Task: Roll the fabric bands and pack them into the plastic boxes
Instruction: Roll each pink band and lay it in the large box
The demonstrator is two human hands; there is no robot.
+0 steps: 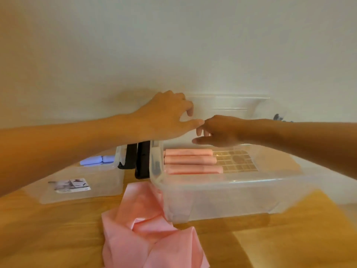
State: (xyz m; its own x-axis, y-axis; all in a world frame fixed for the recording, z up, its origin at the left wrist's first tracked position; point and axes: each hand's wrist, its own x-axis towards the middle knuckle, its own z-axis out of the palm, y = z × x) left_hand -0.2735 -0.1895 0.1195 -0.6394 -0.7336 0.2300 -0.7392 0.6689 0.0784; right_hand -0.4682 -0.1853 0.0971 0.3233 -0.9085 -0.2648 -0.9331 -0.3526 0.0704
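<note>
Three pink rolls (190, 160) sit in the box (222, 198); more fabric (146, 229) lies unrolled on the table (58, 229); whether the left hand (166, 115) or right hand (218, 130) grasps anything is unclear.

Wooden tabletop (48, 238) fills the 6 o'clock half. Plain white wall (173, 45) spans 12. Two black bracket-like pieces (143, 161) stand upright just off centre toward 9. Small dark object (278, 117) at 3, too blurred to ID.

It looked like a plain domestic room: a wooden table (58, 238) stood against a bare white wall (173, 45), with clear plastic storage boxes (222, 198) and loose pink fabric (146, 238) on that table.
</note>
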